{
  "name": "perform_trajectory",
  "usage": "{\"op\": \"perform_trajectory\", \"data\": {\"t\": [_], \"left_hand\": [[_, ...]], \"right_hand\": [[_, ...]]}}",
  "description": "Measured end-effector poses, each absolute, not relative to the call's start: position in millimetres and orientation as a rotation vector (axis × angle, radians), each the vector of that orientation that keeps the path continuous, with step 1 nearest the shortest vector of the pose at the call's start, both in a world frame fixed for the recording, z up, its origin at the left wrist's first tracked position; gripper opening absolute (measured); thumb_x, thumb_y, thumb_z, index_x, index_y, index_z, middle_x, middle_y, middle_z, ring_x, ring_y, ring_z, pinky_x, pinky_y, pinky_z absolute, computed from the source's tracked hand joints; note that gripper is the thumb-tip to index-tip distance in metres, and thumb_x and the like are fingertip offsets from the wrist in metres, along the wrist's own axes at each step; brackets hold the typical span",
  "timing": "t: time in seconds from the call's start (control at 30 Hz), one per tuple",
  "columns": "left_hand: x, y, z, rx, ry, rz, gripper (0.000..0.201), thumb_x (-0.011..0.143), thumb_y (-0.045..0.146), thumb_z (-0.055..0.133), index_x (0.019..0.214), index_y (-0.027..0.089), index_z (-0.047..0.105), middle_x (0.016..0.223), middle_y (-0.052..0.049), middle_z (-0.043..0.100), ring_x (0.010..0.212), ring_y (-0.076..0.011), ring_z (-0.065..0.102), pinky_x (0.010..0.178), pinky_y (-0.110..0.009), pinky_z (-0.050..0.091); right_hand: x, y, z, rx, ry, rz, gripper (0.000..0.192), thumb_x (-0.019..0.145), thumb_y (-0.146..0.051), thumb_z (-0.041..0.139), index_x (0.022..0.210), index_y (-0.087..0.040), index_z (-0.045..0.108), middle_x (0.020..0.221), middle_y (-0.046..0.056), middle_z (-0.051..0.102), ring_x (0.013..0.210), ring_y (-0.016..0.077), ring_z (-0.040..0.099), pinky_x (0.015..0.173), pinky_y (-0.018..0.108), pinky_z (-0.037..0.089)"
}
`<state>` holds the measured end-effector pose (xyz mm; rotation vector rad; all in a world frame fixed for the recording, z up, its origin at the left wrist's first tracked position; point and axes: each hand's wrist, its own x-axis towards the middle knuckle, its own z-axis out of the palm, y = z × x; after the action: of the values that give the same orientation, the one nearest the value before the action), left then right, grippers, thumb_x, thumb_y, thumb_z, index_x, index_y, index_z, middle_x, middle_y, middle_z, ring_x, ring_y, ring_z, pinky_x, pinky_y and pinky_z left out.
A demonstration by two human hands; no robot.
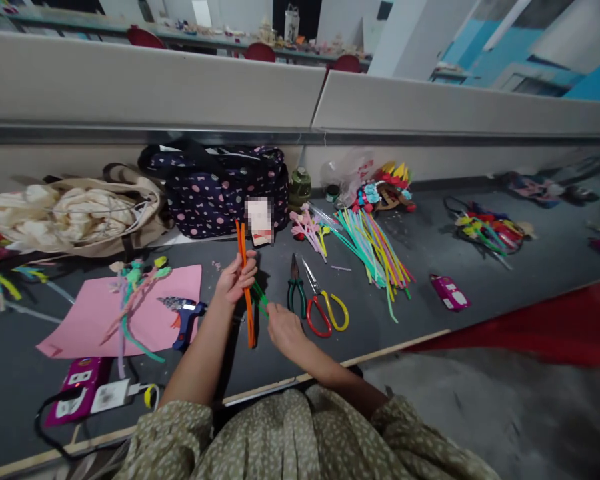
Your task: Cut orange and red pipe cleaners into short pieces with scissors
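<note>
Centrally, left hand (236, 277) clenched on orange pipe cleaners (245, 293), right hand (283, 328) pinching green stem (260, 298), bare table (430, 320) rightward.

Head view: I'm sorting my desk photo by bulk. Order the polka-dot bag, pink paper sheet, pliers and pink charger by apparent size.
1. polka-dot bag
2. pink paper sheet, close behind the bag
3. pink charger, nearer the camera
4. pliers

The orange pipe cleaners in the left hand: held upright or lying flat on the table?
Upright. The left hand grips the orange pipe cleaners near the middle, ends pointing up and down, above the table.
</note>
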<state>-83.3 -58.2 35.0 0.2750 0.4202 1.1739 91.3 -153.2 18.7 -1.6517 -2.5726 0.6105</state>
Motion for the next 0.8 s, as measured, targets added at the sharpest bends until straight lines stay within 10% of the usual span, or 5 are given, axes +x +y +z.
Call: {"op": "perform_trajectory", "data": {"t": [0.8], "left_hand": [[-69,-62,37,0.348,0.474,1.095,0.033,0.103,0.028,0.033,0.107,0.012,0.061,0.064,0.003,0.039,0.042,-0.0051,0.029,0.032,-0.011,0.022]], "right_hand": [[306,-100,7,-2.057,-1.724,-0.067,0.048,0.093,-0.020,0.034,0.139,-0.009,0.046,0.125,0.020,0.059,0.116,0.0292,0.054,0.095,0.040,0.045]]}}
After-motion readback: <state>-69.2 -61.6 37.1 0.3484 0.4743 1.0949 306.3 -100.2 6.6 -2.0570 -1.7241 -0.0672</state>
